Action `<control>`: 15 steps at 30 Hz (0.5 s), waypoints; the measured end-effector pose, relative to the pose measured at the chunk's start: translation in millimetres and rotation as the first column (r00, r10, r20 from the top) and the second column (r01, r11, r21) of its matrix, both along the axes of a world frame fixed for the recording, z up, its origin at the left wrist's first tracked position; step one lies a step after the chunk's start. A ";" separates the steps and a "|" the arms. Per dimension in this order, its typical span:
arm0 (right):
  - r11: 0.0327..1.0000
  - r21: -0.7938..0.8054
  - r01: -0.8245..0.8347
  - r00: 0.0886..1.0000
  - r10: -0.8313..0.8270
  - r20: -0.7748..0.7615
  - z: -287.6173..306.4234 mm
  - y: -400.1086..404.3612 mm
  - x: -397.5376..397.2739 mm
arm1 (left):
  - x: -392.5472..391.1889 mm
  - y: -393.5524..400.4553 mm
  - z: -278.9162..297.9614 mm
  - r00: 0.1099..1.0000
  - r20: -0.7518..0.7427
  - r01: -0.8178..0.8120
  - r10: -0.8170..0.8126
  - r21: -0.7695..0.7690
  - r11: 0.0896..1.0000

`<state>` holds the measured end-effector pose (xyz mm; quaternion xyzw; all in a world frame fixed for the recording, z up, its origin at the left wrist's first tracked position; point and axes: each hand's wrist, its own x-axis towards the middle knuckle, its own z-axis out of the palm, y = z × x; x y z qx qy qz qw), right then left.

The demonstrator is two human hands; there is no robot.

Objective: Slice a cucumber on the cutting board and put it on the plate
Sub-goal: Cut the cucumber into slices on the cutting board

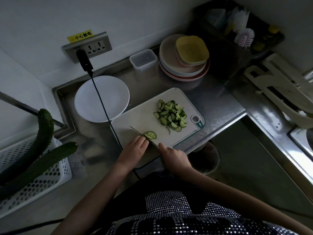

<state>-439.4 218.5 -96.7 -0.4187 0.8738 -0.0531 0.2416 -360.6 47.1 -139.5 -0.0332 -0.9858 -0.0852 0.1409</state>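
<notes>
Slicing is nearly done: our left hand (135,146) curls its fingers over the last cucumber (147,136) stub on the board (140,119), pinning it. Our right hand (174,156) grips the knife (144,135) handle, forefinger stretched along the spine, the blade set against the stub. A few fresh slices (151,134) lie just beyond the blade; the main pile (171,116) sits farther right on the board. The plate (101,99) waits bare at the board's left corner, crossed by a dangling cable (101,102). Next, we judge, come the final cuts, fingertips tucked back, then scooping everything onto the plate.
</notes>
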 end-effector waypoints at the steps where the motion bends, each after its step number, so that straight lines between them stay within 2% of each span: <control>1: 1.000 -0.010 0.003 1.000 -0.003 0.001 -0.7 1.0 -0.2 | 0.0 -0.1 0.4 1.000 -0.007 -0.002 0.002 -0.011 1.000; 4: 0.999 -0.050 0.005 1.000 -0.005 -0.001 -2.9 4.1 0.2 | 3.5 -1.8 -0.7 0.999 -0.032 0.015 -0.016 -0.044 0.999; 15: 1.000 -0.027 0.000 1.000 0.001 0.024 -4.9 3.3 2.3 | 6.4 -0.5 -0.9 1.000 0.029 -0.010 0.012 -0.053 0.999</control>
